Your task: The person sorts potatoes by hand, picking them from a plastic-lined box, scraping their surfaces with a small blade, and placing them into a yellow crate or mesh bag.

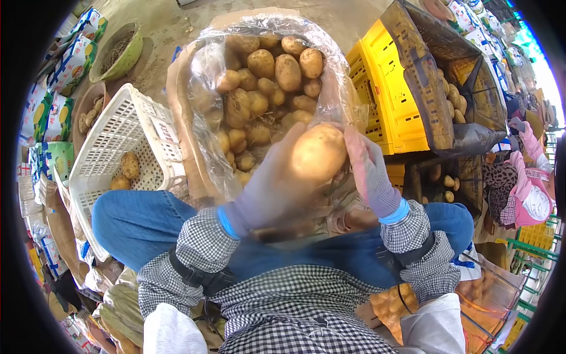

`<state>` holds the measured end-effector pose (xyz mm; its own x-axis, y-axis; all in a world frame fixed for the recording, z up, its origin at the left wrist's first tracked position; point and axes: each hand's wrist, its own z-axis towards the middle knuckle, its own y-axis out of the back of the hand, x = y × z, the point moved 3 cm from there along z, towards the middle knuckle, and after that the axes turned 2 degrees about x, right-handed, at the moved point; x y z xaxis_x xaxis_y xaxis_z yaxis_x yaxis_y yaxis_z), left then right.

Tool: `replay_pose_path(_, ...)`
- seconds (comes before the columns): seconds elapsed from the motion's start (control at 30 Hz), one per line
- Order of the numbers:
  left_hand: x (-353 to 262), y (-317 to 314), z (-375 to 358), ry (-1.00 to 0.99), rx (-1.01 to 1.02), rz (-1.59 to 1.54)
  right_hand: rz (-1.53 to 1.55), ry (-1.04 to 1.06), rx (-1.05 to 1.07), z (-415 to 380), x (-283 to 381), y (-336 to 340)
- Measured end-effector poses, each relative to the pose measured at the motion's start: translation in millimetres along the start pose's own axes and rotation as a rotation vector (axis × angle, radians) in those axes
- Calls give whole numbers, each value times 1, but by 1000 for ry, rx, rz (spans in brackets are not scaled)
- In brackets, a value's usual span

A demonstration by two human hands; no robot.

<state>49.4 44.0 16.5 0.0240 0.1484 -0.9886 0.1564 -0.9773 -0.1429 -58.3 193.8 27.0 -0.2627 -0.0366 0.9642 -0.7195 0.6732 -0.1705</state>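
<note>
A large pale potato [319, 152] is between my two gloved hands, above the near edge of a box [177, 88] lined with clear plastic. My left hand [268, 183] is blurred by motion and lies against the potato's left side. My right hand [369, 171] touches its upper right side with the fingertips, the fingers close together. Inside the box many potatoes [288, 72] are heaped, some with stringy roots among them.
At left a white perforated crate [112, 156] holds a few potatoes, with a green basin [127, 53] beyond it. Yellow crates [401, 88] and a dark crate with potatoes [454, 100] stand at right. A person in pink [533, 197] is at far right.
</note>
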Motion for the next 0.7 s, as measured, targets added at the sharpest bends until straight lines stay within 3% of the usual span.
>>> replay_pose_path(0.03,-1,2,1,40,31,-61,-3,-19,7,1,2,-2)
replay_pose_path(0.1,-6,7,-3,210,136,-513,-91,-67,25,-5,8,-13)
replay_pose_path(0.27,-9,14,-6,23,113,81,-29,-81,69,-8,7,-25)
replay_pose_path(0.37,1,16,-6,143,88,-117,-8,-164,109,-12,11,-26)
replay_pose_path(0.4,3,14,-5,231,75,-258,-40,-147,71,-12,15,-20)
replay_pose_path(0.47,-9,11,-3,-11,116,58,-123,-71,-57,-13,24,-5)
replay_pose_path(0.53,-4,9,0,185,35,-212,-97,90,-283,-15,48,27)
replay_pose_path(0.57,-3,10,2,192,62,-270,-96,170,-393,-17,60,42)
replay_pose_path(0.6,3,14,4,99,96,-24,32,244,-487,-16,86,59)
replay_pose_path(0.63,12,20,6,12,130,227,167,362,-790,-14,113,67)
replay_pose_path(0.7,-8,23,15,-50,158,734,391,456,-799,-16,129,133)
